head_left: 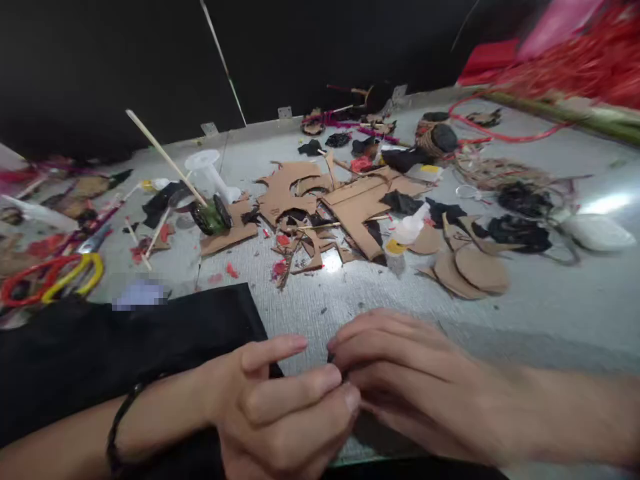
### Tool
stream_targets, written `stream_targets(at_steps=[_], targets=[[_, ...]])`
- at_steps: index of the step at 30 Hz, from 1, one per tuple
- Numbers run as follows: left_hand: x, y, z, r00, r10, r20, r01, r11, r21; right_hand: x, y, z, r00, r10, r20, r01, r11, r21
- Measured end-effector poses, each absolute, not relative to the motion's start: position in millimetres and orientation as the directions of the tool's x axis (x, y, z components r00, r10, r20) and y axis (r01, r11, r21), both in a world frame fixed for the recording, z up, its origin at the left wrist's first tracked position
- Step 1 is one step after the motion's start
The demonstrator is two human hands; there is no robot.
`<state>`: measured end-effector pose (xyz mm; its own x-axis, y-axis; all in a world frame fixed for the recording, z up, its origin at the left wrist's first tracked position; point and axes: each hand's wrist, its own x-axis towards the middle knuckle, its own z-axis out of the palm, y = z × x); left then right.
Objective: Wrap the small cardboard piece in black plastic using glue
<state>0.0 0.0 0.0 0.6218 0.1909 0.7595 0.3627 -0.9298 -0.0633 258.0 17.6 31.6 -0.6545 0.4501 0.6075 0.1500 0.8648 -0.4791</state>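
My left hand (293, 407) and my right hand (415, 373) meet at the near side of the grey table, fingertips almost touching. A small dark piece (331, 358) shows between them, mostly hidden by my fingers, and its kind cannot be made out. The left index finger points out while the other fingers curl inward. My right fingers bend closed over the same spot, and that hand is somewhat blurred. Under my left forearm lies a black sheet (150, 340), cloth or paper. Two round cardboard discs (483, 268) lie beyond my right hand.
Cut cardboard scraps (355, 207) cover the middle. Scissors (73, 280) with orange and yellow handles lie left. A wooden stick (165, 157) leans up near a white spool (213, 173). A small glue bottle (410, 227) lies among black scraps. Red shreds (595, 60) pile up at back right.
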Motion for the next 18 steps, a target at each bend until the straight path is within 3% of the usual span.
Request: stream_targets(at_steps=[2, 5, 9, 12, 18], targets=[[-2, 3, -1, 0.59, 0.175, 0.788, 0.38, -0.922, -0.08, 260, 15, 34, -0.666, 0.435, 0.606, 0.135, 0.869, -0.475], [-2, 6, -3, 0.548, -0.038, 0.836, 0.243, -0.949, -0.203, 261, 13, 34, -0.678, 0.436, 0.592, 0.127, 0.863, -0.489], [4, -3, -9, 0.505, 0.151, 0.85, 0.384, -0.921, -0.065, 261, 12, 31, -0.682, 0.464, 0.565, 0.131, 0.838, -0.53], [8, -9, -15, 0.406, 0.159, 0.9, 0.417, -0.909, -0.028, 261, 12, 30, -0.683, 0.465, 0.563, 0.129, 0.835, -0.534], [10, -11, -16, 0.414, 0.189, 0.89, 0.459, -0.888, -0.025, 262, 13, 31, -0.696, 0.471, 0.542, 0.143, 0.83, -0.538]])
